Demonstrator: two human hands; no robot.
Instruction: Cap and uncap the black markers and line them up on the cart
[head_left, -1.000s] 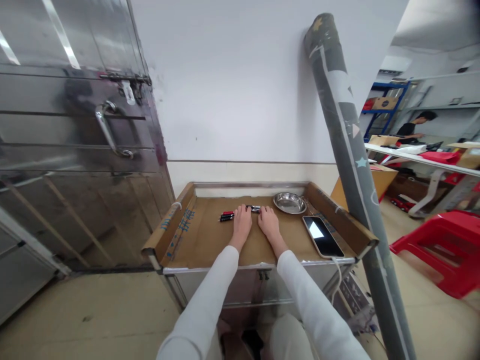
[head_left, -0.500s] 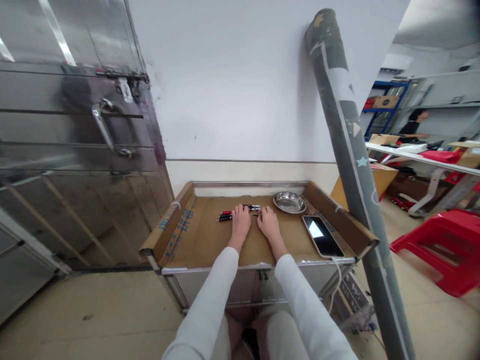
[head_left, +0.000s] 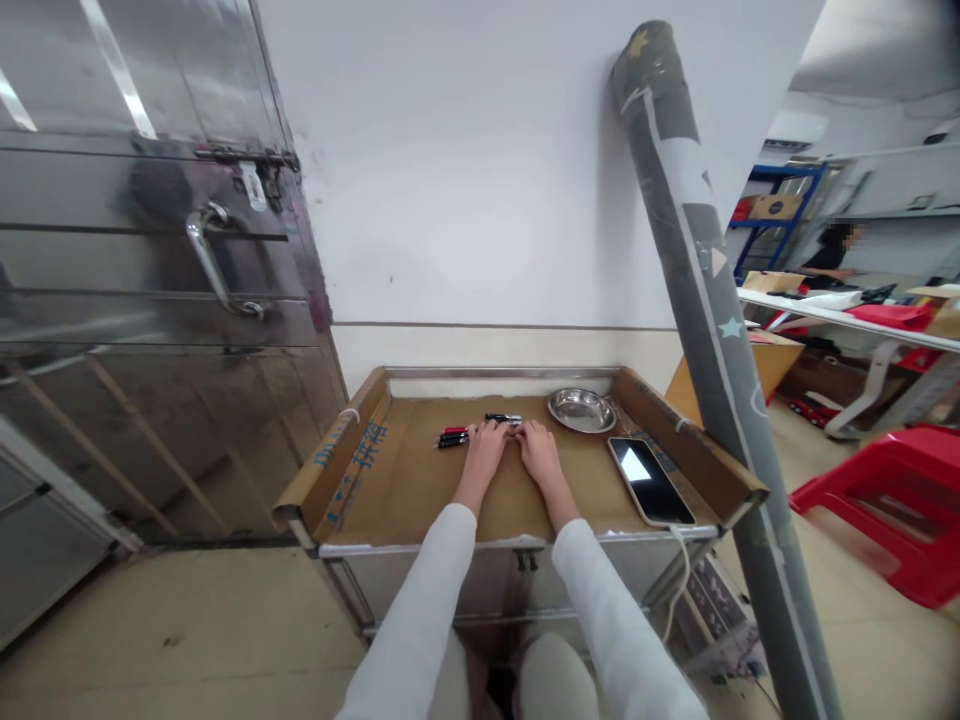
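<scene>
On the cardboard-lined top of a small cart lie several pens point(head_left: 453, 437), with black and red barrels, side by side. My left hand point(head_left: 486, 450) rests over their right ends, its fingers curled down on them. Just behind its fingertips another black and silver pen point(head_left: 502, 418) lies crosswise. My right hand point(head_left: 537, 450) sits close on the right, fingers bent together, its tips almost meeting those of the left. Whatever lies between the fingertips is too small and covered to make out.
A round metal dish point(head_left: 581, 410) stands at the back right of the cardboard lining point(head_left: 420, 500). Nearer lies a phone point(head_left: 651, 482) with a white cable point(head_left: 679, 580). Raised cardboard edges flank both sides. A long grey roll point(head_left: 705, 270) leans on the wall; a red stool point(head_left: 892, 500) stands right.
My left hand has shifted slightly right, showing more of the pens' right part. The fingertips of both hands have come closer together, covering the small dark piece that showed between them.
</scene>
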